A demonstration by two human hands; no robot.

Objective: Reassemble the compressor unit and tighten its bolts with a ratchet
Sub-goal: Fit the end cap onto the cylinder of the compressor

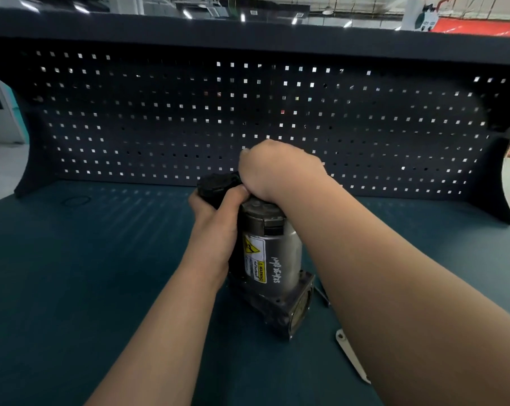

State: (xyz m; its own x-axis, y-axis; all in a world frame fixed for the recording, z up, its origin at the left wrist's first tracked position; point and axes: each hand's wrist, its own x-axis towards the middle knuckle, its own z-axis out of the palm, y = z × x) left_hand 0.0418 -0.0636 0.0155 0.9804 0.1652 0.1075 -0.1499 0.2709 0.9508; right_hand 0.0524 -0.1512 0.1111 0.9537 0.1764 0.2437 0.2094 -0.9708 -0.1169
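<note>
The compressor unit (277,259) stands upright in the middle of the teal bench mat: a silver cylinder with a yellow warning label on a dark square base. A black cap part (215,183) sits at its upper left. My left hand (215,224) grips the upper left side of the unit, thumb against the top. Over the top end my right hand (274,171) is curled into a fist, its fingers hidden. What it holds, if anything, does not show.
A dark pegboard (247,118) backs the bench just behind the unit. A black O-ring (75,200) lies at the far left of the mat. A flat white bracket (351,357) and a thin metal tool (324,297) lie to the right of the base, partly under my right forearm.
</note>
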